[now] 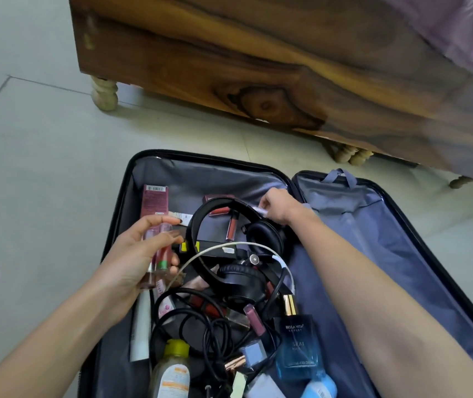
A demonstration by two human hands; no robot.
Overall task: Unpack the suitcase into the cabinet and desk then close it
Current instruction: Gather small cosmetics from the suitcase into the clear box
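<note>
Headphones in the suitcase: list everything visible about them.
The headphones are black, over-ear, with a wide smooth plastic-looking band and two padded cups. They lie flat in the left half of the open suitcase, on top of lip glosses, a dark box and black cables. A white cable arcs over the band. The right hand is beside the band's far end; contact cannot be told.

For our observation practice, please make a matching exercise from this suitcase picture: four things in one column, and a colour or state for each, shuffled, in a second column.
Column A
1. headphones
2. perfume bottle
3. barcoded box
4. left hand

Column B
a. blue, with a gold cap
b. grips cosmetic tubes
c. black
d. dark red

Pairs: 1-c, 2-a, 3-d, 4-b
</note>
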